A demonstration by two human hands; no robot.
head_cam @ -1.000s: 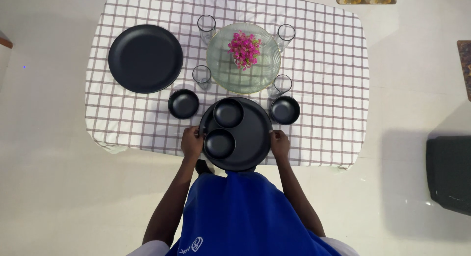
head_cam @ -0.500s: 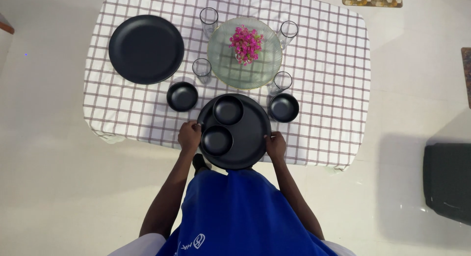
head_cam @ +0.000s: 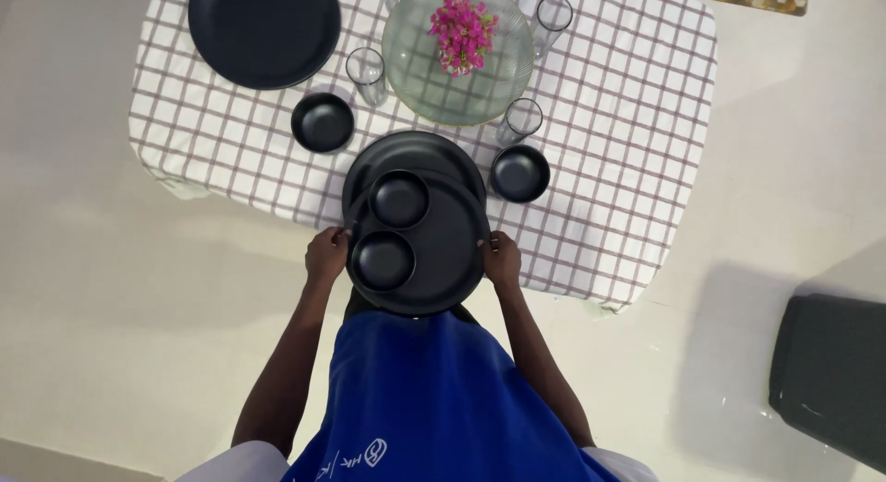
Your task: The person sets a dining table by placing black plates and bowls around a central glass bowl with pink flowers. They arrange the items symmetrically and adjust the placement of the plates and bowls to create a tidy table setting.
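Both hands grip the black plate (head_cam: pixel 443 251) by its rim: left hand (head_cam: pixel 327 257) at nine o'clock, right hand (head_cam: pixel 501 259) at three, at the near edge of the desk (head_cam: pixel 609 122). Two small bowls (head_cam: pixel 399 199) ride loose on it, over a second plate (head_cam: pixel 415 150). Stiff, probably weighty and breakable; opposite-rim holds, kept level, seem wise.

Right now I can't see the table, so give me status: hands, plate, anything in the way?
Left hand and right hand grip the top black plate by its rims. Two small bowls ride on it. Second plate underneath; nothing in the way.
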